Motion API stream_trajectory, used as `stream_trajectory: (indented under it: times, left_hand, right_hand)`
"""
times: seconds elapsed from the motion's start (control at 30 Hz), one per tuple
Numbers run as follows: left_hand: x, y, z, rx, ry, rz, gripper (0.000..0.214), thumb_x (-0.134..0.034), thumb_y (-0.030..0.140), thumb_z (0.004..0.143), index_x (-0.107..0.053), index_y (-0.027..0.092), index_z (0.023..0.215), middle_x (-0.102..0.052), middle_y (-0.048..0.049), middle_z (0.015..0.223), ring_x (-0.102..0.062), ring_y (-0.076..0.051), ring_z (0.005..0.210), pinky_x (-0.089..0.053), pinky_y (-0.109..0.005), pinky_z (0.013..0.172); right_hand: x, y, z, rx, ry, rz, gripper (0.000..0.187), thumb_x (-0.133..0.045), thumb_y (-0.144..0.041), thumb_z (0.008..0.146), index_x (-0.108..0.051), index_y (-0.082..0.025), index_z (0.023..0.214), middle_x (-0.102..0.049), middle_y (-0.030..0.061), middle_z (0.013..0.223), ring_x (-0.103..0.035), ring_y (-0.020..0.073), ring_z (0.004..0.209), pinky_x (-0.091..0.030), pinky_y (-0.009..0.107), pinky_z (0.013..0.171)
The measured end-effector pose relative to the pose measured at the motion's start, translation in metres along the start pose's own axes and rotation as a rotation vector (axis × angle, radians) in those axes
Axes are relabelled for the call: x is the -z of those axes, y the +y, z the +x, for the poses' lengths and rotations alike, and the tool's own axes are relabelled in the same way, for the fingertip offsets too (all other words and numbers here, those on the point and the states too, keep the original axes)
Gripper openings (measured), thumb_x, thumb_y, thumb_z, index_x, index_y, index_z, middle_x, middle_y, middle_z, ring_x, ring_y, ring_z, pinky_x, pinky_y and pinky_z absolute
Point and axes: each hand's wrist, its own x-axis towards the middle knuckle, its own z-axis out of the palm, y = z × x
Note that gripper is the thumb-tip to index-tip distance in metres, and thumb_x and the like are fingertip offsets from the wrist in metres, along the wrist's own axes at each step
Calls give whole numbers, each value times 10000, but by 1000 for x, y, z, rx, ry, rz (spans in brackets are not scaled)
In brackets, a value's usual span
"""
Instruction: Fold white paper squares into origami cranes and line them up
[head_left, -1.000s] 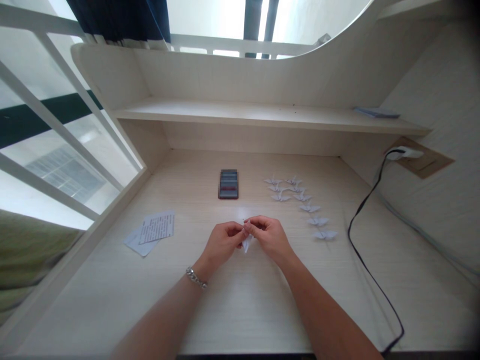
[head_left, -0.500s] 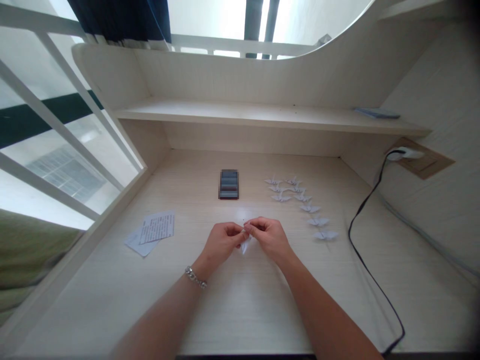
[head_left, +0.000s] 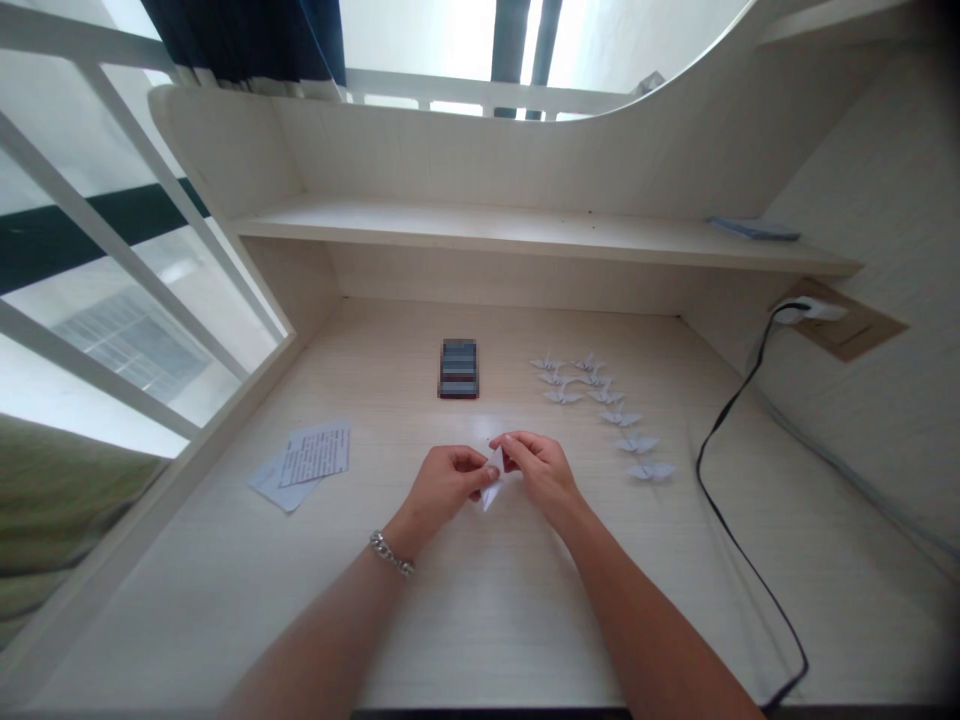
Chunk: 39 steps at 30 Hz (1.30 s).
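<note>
Both hands meet over the middle of the pale wooden desk. My left hand, with a metal bracelet on its wrist, and my right hand pinch a small folded piece of white paper between their fingertips. The paper's pointed end hangs down toward the desk. Fingers of both hands are closed on it. To the right of my right hand lie several finished white paper cranes in a loose row.
A dark phone lies flat beyond my hands. Printed paper sheets sit at the left. A black cable runs from a wall plug down the desk's right side. A shelf spans above.
The hands stay in place while the fingers rework the paper. Its white flap now shows more between the hands, tilted to the right.
</note>
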Motion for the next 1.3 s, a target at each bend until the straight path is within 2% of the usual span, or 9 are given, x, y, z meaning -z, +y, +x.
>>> stream_trajectory:
  times: [0.1, 0.2, 0.33, 0.5, 0.67, 0.83, 1.07, 1.3]
  left_hand:
    - [0, -1, 0, 3, -3, 7, 217, -704, 317, 599, -646, 110, 625, -601, -17, 549, -524, -103, 475, -419, -224, 481]
    - [-1, -2, 0, 5, -9, 16, 234, -694, 336, 614, -649, 107, 632, -601, -22, 555, -521, -103, 479, -416, -220, 477]
    - [-1, -2, 0, 10, -18, 11, 243, -691, 341, 626, -652, 102, 653, -602, -26, 564, -514, -99, 483, -414, -213, 474]
    - [0, 1, 1, -25, 70, -41, 251, -688, 351, 637, -651, 106, 672, -600, -18, 553, -506, -92, 468, -406, -206, 462]
    - [2, 4, 0, -64, 115, -105, 262, -673, 357, 660, -670, 109, 745, -627, -30, 602, -526, -95, 517, -412, -196, 481]
    - [2, 7, -1, -50, 98, -187, 255, -682, 318, 658, -664, 108, 801, -653, -45, 672, -570, -106, 565, -460, -213, 537]
    - [0, 6, 0, -53, 135, -138, 343, -705, 322, 633, -600, 109, 880, -605, -7, 509, -575, -125, 480, -449, -218, 471]
    - [-1, 4, 0, -74, 68, -163, 413, -706, 312, 631, -556, 119, 963, -599, 3, 542, -565, -115, 491, -447, -220, 487]
  right_hand:
    - [3, -1, -1, 13, -2, 15, 298, -537, -413, 770, -674, -150, 801, -599, 25, 663, -533, 129, 614, -426, 242, 564]
    - [3, -2, -3, 33, -75, -90, 220, -627, -369, 709, -660, -154, 743, -614, 16, 650, -536, 131, 606, -420, 247, 580]
    - [3, 0, -3, 45, -88, -150, 215, -584, -360, 750, -650, -158, 713, -613, 13, 658, -531, 130, 614, -412, 243, 581]
    - [2, 5, 0, -38, -69, -55, 282, -519, -429, 785, -626, -168, 782, -603, 16, 700, -548, 134, 627, -428, 238, 544]
    - [-1, 8, -1, -93, -107, 58, 194, -627, -340, 713, -582, -167, 789, -593, 2, 660, -563, 126, 586, -443, 239, 540]
    - [-1, 6, -1, -75, -51, 68, 177, -643, -305, 692, -597, -151, 767, -592, 3, 617, -552, 120, 559, -440, 241, 540]
    - [-2, 4, -1, -62, -100, 76, 176, -638, -302, 686, -636, -143, 762, -607, 15, 649, -528, 112, 571, -419, 227, 526]
    - [-3, 6, -1, 1, 12, 51, 190, -618, -311, 709, -637, -140, 791, -615, 30, 665, -539, 127, 588, -434, 250, 558]
